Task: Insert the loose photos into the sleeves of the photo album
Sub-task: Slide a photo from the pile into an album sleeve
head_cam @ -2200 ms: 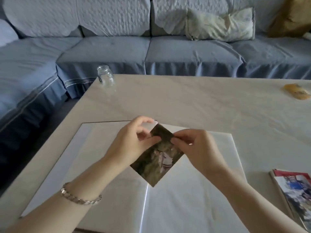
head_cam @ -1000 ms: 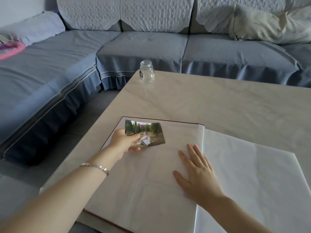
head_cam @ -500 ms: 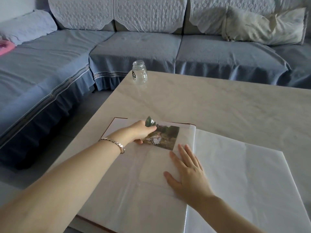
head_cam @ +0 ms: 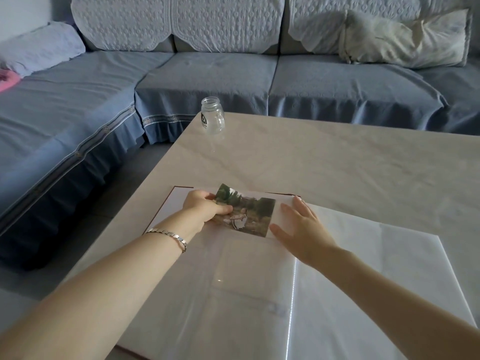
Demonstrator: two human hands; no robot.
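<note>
While the album lies open on the pale surface, the left hand pinches the photo at its left end, thumb on top and fingers curled under the edge, which bends upward there. The photo sits over the top of the left page, its long axis running left to right, so the rest of it stretches away from the left hand toward the right hand. That hand lies flat, fingers spread and holding nothing, pressing the page just beside the photo's right end (near the spine). Whether the photo is already partly inside a sleeve I cannot tell; pushing it rightward looks like the next need.
</note>
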